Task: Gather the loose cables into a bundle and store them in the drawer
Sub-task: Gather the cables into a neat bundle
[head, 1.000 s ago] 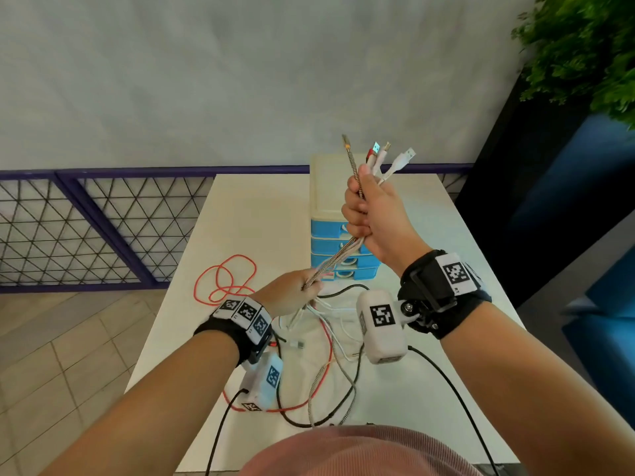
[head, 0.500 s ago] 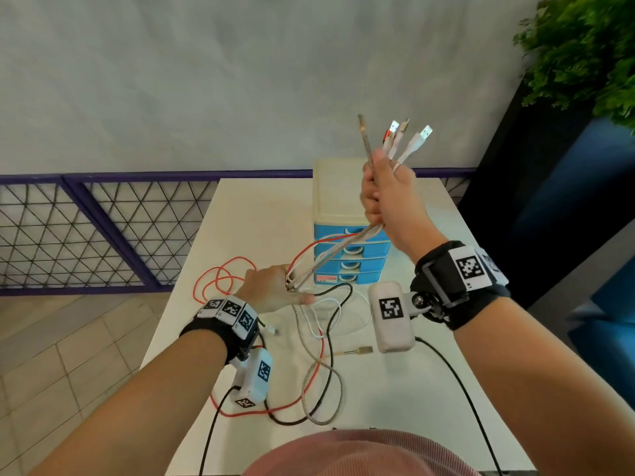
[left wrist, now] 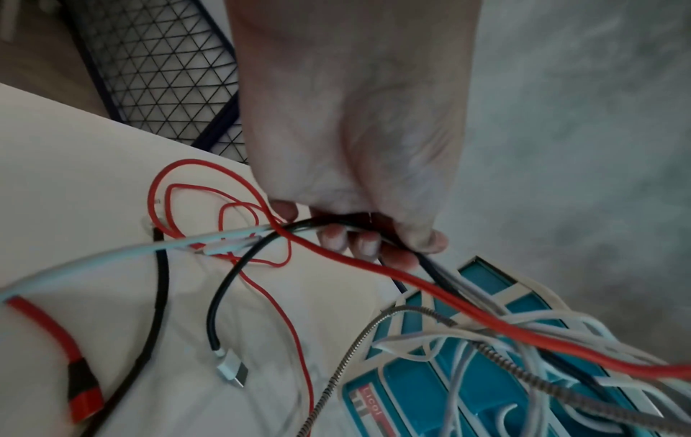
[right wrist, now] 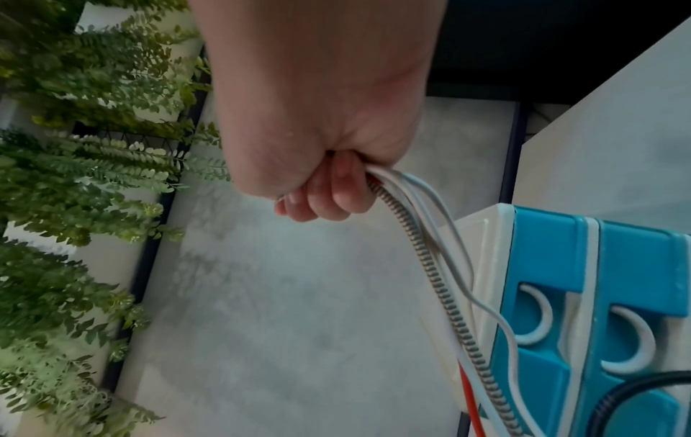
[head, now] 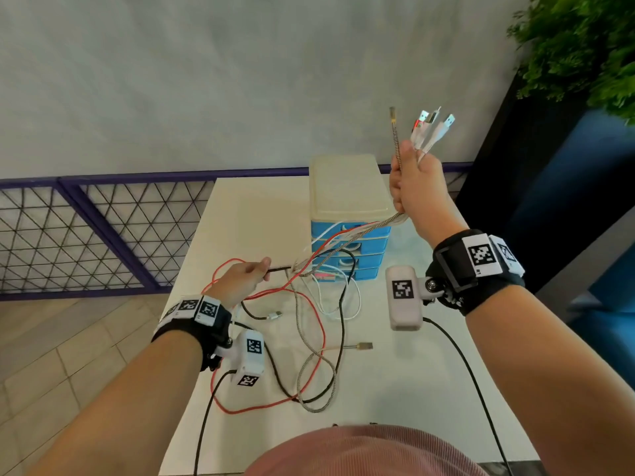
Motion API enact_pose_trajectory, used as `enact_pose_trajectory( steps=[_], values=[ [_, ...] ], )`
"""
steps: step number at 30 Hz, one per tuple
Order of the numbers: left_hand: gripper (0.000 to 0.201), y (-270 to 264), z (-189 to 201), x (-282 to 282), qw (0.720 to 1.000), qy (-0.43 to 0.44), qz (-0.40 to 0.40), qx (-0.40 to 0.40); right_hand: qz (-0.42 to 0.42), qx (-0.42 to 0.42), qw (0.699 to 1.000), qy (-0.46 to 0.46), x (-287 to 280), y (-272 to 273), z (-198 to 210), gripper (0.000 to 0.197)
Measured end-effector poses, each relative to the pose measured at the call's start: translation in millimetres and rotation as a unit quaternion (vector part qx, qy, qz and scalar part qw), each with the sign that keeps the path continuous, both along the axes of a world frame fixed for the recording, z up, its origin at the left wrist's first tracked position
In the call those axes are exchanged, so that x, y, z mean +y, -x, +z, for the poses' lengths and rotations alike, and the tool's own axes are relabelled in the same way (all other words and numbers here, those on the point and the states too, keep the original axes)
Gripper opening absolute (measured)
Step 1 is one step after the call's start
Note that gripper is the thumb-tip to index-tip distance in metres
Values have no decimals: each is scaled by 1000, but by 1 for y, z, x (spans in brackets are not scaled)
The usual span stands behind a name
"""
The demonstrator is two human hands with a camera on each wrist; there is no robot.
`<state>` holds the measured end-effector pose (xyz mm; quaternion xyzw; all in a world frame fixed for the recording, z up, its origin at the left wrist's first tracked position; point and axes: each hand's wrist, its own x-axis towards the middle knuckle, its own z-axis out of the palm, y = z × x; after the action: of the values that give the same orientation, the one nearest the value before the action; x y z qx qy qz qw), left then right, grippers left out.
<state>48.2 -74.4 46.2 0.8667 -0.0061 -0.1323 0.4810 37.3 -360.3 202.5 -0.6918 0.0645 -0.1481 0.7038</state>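
1. Right hand (head: 417,187), raised above the white counter (head: 412,372), is closed in a fist around one end of the cables (head: 347,235): a silver braided metal cable (head: 396,139), a red cord (head: 319,324) and several white cords, plugs fanned out above the knuckles. Likely held high so the lengths hang straight and line up.
2. Left hand (head: 242,276), low and just above the counter, has its fingers (left wrist: 368,242) curled round a black cable (head: 342,297), with the other strands passing by the same grip. Probably a guide hand, drawing the strands together into one run.
3. Between the two hands the cables stretch taut on a slant; the rest is loose on the counter in loops, including the black cable's silver plug (left wrist: 232,368) and a gold-tipped plug (head: 364,345). Bundle only half made.
4. The small cream-topped drawer unit with four blue drawers (head: 350,249) stands at the back of the counter; the taut strands cross right in front of it. All drawers look shut, so one needs opening before anything goes in, and both hands are occupied.
5. Snag risk: red loops and the braided loop overlap on the counter and may knot when pulled.
6. Around: purple-framed mesh railing (head: 86,235) at left, leafy green plant (head: 580,46) at right, grey wall behind.
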Motion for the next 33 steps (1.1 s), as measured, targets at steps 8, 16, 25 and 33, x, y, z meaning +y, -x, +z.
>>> enact_pose_trajectory(
  steps=[8, 16, 25, 33],
  values=[
    [40, 3, 38, -33, 986, -76, -101, -106, 66, 12, 996, -52, 27, 0, -7, 39],
    [46, 3, 62, -52, 988, -38, -112, -102, 83, -12, 995, 51, 43, 0, -17, 38],
    [46, -3, 16, 7, 996, -59, 55, 25, -22, -26, 984, 176, -5, -11, -24, 43],
    [32, 16, -29, 58, 939, -327, 94, 54, -135, -25, 974, 182, -46, -11, -2, 42]
  ],
)
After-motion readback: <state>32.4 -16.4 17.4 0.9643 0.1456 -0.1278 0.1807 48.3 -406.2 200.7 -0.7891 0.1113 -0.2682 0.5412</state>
